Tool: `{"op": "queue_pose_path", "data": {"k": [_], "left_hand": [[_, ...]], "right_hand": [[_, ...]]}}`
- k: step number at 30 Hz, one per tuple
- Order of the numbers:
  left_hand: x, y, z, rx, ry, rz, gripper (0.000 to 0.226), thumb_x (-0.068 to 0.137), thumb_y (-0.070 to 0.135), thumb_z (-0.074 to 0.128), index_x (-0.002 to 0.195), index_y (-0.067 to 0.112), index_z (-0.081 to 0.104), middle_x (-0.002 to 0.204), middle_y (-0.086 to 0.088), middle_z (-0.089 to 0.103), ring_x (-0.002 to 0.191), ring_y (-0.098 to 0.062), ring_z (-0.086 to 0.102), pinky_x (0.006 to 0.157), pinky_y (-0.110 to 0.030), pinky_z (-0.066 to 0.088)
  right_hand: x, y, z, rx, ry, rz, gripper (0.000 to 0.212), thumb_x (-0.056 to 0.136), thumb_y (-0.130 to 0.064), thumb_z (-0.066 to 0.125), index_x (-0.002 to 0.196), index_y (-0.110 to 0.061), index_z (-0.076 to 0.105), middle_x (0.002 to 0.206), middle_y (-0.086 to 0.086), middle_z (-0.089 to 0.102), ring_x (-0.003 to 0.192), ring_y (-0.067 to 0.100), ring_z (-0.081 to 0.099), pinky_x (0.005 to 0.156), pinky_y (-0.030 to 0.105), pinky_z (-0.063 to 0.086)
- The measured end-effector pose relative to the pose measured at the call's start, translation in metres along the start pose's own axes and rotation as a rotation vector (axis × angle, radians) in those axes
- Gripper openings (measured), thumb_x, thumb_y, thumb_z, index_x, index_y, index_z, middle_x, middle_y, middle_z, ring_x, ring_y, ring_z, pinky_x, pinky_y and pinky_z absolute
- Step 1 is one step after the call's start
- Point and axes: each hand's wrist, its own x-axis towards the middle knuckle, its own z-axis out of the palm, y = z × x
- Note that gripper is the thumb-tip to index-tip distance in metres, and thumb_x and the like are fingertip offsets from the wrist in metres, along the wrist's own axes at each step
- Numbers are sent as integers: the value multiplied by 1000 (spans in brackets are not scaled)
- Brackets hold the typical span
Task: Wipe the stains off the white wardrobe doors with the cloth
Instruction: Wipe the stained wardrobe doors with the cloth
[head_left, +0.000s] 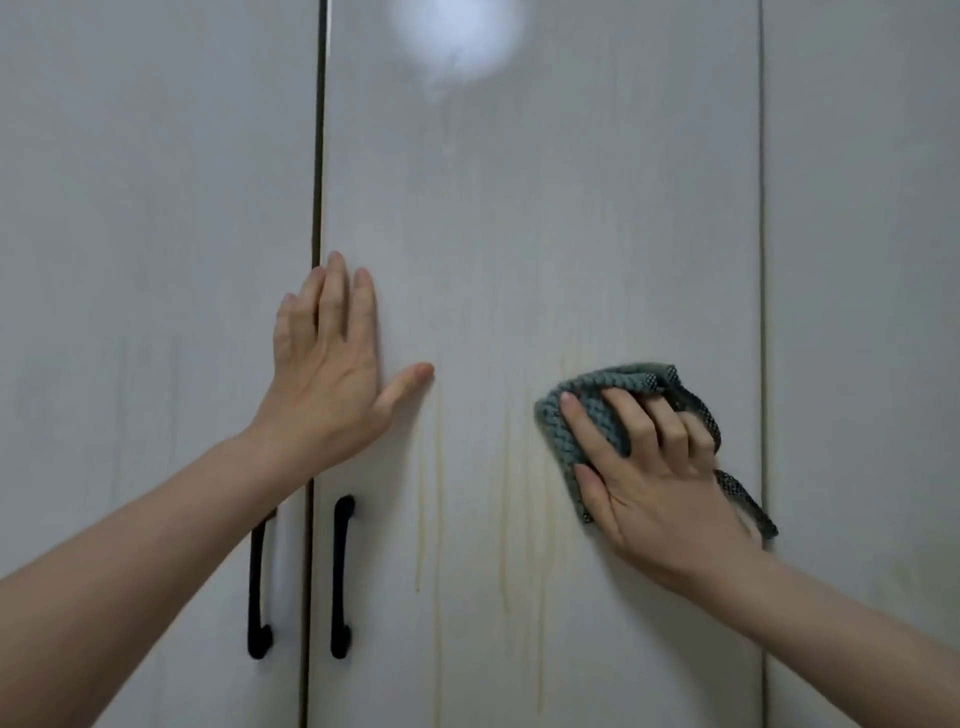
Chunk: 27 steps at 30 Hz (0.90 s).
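Several yellow drip stains (439, 493) remain at 6 o'clock; right hand (660, 483) grips cloth (587, 405), left hand (332, 364) flat on door (519, 234)

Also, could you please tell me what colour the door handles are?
Both door handles are black, shown best in the head view.

No text, label, brand, number or sign can be read anywhere in the head view: none on the white wardrobe doors (545, 234), none on the cloth (587, 410), and none on the black door handles (342, 577).
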Motion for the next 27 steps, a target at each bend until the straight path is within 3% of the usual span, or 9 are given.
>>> {"op": "queue_pose_path", "data": {"k": [3, 7, 10, 15, 19, 24, 27], "left_hand": [[-1, -18, 13, -15, 30, 54, 98, 88, 77, 15, 158, 13, -8, 164, -11, -17, 151, -24, -19, 122, -49, -7], [-1, -23, 29, -18, 115, 80, 94, 91, 75, 15, 158, 13, -4, 165, -12, -12, 152, -26, -14, 122, -53, -3], [0, -24, 32, -26, 146, 93, 93, 91, 75, 15, 158, 14, -5, 165, -12, -13, 152, -26, -15, 122, -53, -4], [0, -25, 36, -15, 196, 110, 94, 92, 74, 16, 158, 11, -1, 165, -15, -7, 152, -30, -9, 122, -53, -4], [1, -25, 37, -21, 204, 121, 94, 92, 74, 16, 158, 10, -2, 165, -16, -8, 152, -31, -9, 121, -55, -2], [1, -25, 37, -42, 210, 125, 94, 92, 74, 17, 158, 10, -5, 165, -16, -10, 152, -30, -10, 121, -55, -2], [0, -25, 38, -43, 222, 126, 94, 93, 73, 17, 158, 10, -6, 165, -16, -11, 152, -30, -11, 122, -55, -4]], "right_hand": [[36, 20, 2, -59, 26, -52, 56, 99, -48, 35, 151, -26, 37, 142, 11, 38, 123, 35, 38, 101, 48, 32], [97, 38, 2, -24, -15, 233, 59, 98, -48, 29, 153, -28, 28, 145, 12, 28, 129, 32, 27, 106, 46, 20], [90, 8, 4, -12, -16, 380, 59, 98, -44, 27, 154, -27, 25, 148, 13, 25, 131, 32, 24, 109, 47, 16], [15, -78, 3, -27, -19, 81, 56, 99, -43, 34, 151, -23, 37, 140, 13, 36, 123, 36, 36, 105, 50, 26], [52, -55, 4, -80, -28, -86, 57, 99, -48, 33, 151, -26, 35, 141, 12, 36, 122, 34, 36, 104, 48, 29], [132, -14, 2, 0, -33, 317, 59, 98, -47, 26, 154, -30, 22, 150, 14, 28, 130, 26, 21, 110, 47, 16], [110, -41, 3, -17, -57, 362, 59, 99, -45, 24, 155, -28, 19, 151, 14, 25, 130, 28, 21, 111, 49, 16]]}}
